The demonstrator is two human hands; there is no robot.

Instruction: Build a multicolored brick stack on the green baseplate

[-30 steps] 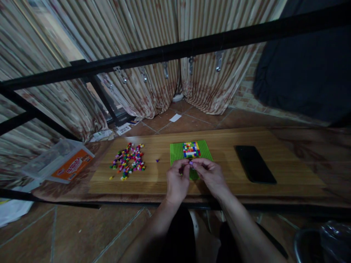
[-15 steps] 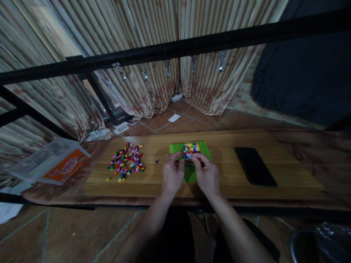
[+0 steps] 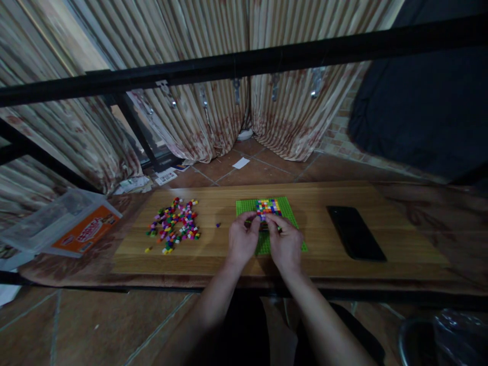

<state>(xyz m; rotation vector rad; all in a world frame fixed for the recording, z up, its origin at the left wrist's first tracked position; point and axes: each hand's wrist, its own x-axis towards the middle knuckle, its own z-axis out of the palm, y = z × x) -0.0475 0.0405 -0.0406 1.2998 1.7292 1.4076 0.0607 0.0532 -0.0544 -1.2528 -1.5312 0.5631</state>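
Note:
A green baseplate lies in the middle of a wooden board, with a patch of small coloured bricks pressed onto its far half. My left hand and my right hand rest side by side on the plate's near half. Their fingertips are pinched together at the near edge of the coloured patch. What the fingers hold, if anything, is too small to see. A loose heap of coloured bricks lies to the left. One stray purple brick sits between the heap and the plate.
A black phone lies flat on the board to the right. A clear plastic box with an orange label stands off the board's left end. A black metal bar crosses overhead. Striped curtains hang behind, above a tiled floor.
Both hands have moved forward from the plate's near edge onto the plate, up to the coloured patch. The view has shifted slightly.

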